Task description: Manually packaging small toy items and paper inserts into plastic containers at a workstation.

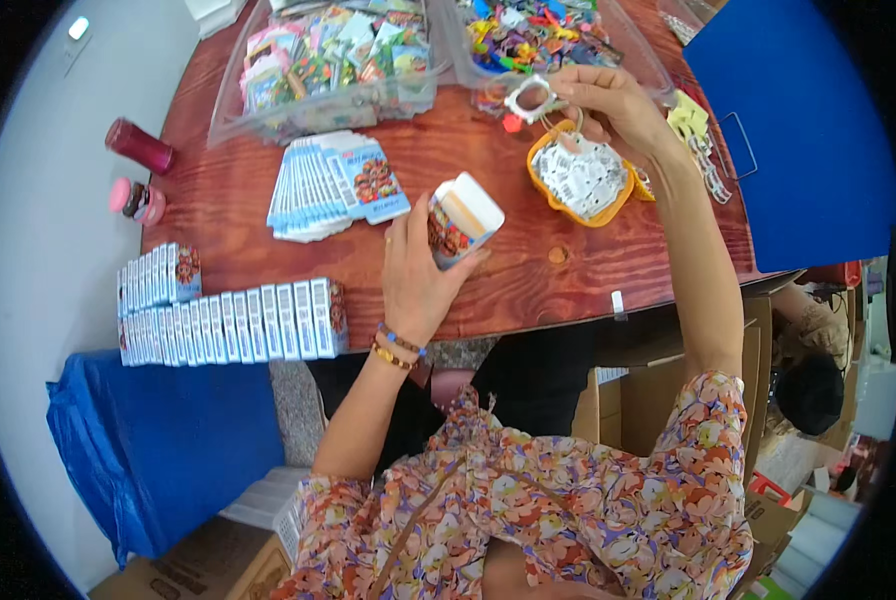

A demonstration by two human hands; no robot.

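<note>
My left hand (pixel 418 275) grips a small printed carton (pixel 460 220), open at its white top, just above the red-brown wooden table (pixel 228 200). My right hand (pixel 618 105) is raised farther back and pinches a small white ring-shaped toy piece (pixel 528 97). Just below it sits a yellow bowl (pixel 580 180) filled with small white packets. A fanned stack of flat blue-and-white cartons (pixel 328 185) lies left of the held carton.
Two clear plastic bins stand at the back: one with colourful packets (pixel 333 60), one with small colourful toys (pixel 538 35). Rows of folded cartons (pixel 233 325) line the table's near left edge. A dark red bottle (pixel 140 147) lies far left. A blue board (pixel 798 130) is at right; cardboard boxes (pixel 648 390) sit below the table.
</note>
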